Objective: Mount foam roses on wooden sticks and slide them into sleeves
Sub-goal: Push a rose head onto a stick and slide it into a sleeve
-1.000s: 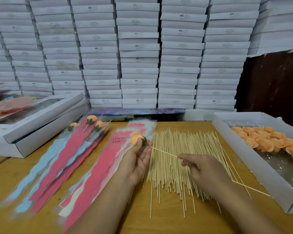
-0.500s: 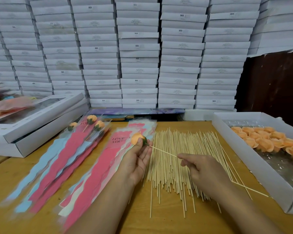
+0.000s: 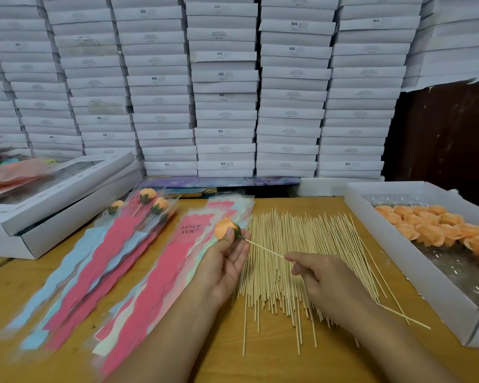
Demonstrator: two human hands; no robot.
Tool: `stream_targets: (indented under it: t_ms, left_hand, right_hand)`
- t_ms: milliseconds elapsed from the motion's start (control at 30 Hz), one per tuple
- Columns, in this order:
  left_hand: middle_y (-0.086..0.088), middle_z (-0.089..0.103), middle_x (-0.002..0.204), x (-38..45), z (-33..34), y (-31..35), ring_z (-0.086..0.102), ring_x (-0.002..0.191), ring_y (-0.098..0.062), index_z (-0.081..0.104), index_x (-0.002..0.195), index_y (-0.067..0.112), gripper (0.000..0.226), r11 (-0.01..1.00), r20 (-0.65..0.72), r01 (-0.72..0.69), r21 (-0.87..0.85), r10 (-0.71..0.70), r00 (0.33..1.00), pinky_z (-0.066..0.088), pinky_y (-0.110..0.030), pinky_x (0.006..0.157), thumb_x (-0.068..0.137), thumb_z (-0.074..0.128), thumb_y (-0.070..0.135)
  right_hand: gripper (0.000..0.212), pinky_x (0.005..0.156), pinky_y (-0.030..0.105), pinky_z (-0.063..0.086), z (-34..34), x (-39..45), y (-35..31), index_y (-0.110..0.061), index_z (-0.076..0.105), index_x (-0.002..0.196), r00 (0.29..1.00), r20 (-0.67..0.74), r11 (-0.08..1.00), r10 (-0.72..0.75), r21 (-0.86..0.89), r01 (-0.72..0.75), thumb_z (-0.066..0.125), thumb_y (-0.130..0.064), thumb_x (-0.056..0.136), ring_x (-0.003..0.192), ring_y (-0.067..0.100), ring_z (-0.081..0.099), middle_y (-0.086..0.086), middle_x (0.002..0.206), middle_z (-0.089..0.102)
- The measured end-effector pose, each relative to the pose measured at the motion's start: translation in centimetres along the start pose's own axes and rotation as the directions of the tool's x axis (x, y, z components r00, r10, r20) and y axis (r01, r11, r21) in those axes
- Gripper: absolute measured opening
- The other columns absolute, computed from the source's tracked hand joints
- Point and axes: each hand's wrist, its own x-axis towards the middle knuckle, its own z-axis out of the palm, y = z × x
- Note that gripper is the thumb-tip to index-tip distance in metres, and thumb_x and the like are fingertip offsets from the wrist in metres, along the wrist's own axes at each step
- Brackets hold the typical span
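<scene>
My left hand (image 3: 227,261) pinches an orange foam rose (image 3: 224,228) with a green base at its fingertips, above the sleeve pile. My right hand (image 3: 327,283) pinches a thin wooden stick (image 3: 266,250) whose tip meets the rose's base; the stick's tail comes out under my wrist toward the right. A spread of loose wooden sticks (image 3: 302,261) lies under both hands. Pink and blue sleeves (image 3: 161,275) printed "LOVE YOU" lie to the left. Three finished roses in sleeves (image 3: 147,197) lie further left.
A white box (image 3: 415,269) at the right holds several loose orange roses (image 3: 437,230). White window boxes (image 3: 53,205) lie stacked at the left. A wall of stacked white boxes (image 3: 224,87) stands behind the wooden table (image 3: 260,366).
Almost nothing has moved; both hands keep the rose and the stick together in the same place.
</scene>
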Motion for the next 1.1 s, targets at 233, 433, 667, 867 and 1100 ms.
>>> stream_targets:
  t_ms: [233, 433, 667, 867, 1100]
  left_hand:
    - [-0.020, 0.075, 0.087, 0.0, 0.1, 0.3, 0.076, 0.072, -0.019, 0.066, 0.099, -0.003, 0.013, 0.999, 0.000, -0.024, -0.027, 0.024, 1.000, 0.062, -0.028, 0.070, 0.096, 0.060, 0.009]
    - [-0.019, 0.075, 0.088, -0.2, 0.0, 0.1, 0.076, 0.074, -0.018, 0.065, 0.105, -0.002, 0.014, 1.000, 0.013, -0.028, -0.012, 0.028, 1.000, 0.063, -0.026, 0.068, 0.097, 0.058, 0.008]
    - [-0.019, 0.075, 0.089, -0.3, 0.0, -0.1, 0.076, 0.075, -0.019, 0.064, 0.106, -0.003, 0.015, 1.000, 0.020, -0.029, -0.002, 0.029, 0.999, 0.063, -0.026, 0.064, 0.096, 0.059, 0.007]
    - [-0.017, 0.076, 0.090, -0.1, 0.2, -0.2, 0.076, 0.079, -0.019, 0.066, 0.104, 0.000, 0.014, 0.999, 0.039, -0.045, 0.004, 0.044, 0.998, 0.062, -0.028, 0.074, 0.096, 0.059, 0.010]
    - [-0.013, 0.077, 0.106, -0.9, 2.1, -0.3, 0.076, 0.089, -0.021, 0.061, 0.121, 0.002, 0.034, 0.963, 0.016, -0.023, 0.267, 0.020, 1.000, 0.060, -0.023, 0.061, 0.092, 0.069, 0.019]
  right_hand:
    - [0.017, 0.060, 0.009, 0.033, -0.5, -0.4, 0.1, -0.047, 0.057, 0.088, 0.995, -0.081, 0.997, 0.066, -0.042, -0.070, 0.068, -0.034, 0.091, 0.072, -0.009, 0.052, -0.027, 0.087, 0.059]
    - [0.015, 0.053, 0.013, 0.034, -0.8, -0.7, 0.1, -0.032, 0.069, 0.078, 0.993, -0.104, 0.998, 0.056, -0.035, -0.060, 0.066, -0.031, 0.093, 0.069, -0.003, 0.058, -0.017, 0.067, 0.061]
    - [0.024, 0.053, 0.014, 0.034, -0.9, -0.9, 0.2, -0.025, 0.062, 0.087, 0.998, -0.054, 0.979, 0.040, -0.196, -0.050, 0.046, -0.032, 0.103, 0.065, 0.003, 0.055, -0.011, 0.073, 0.061]
    - [0.029, 0.057, 0.024, 0.043, -1.1, -0.9, -0.1, -0.024, 0.061, 0.084, 0.997, -0.045, 0.979, 0.062, -0.191, -0.069, 0.042, -0.033, 0.104, 0.064, 0.007, 0.058, -0.007, 0.073, 0.065]
    - [0.032, 0.048, 0.024, 0.042, -2.4, -0.7, 0.1, -0.026, 0.066, 0.066, 0.967, -0.228, 0.980, 0.118, 0.187, -0.075, 0.057, -0.027, 0.096, 0.053, 0.006, 0.057, -0.005, 0.061, 0.066]
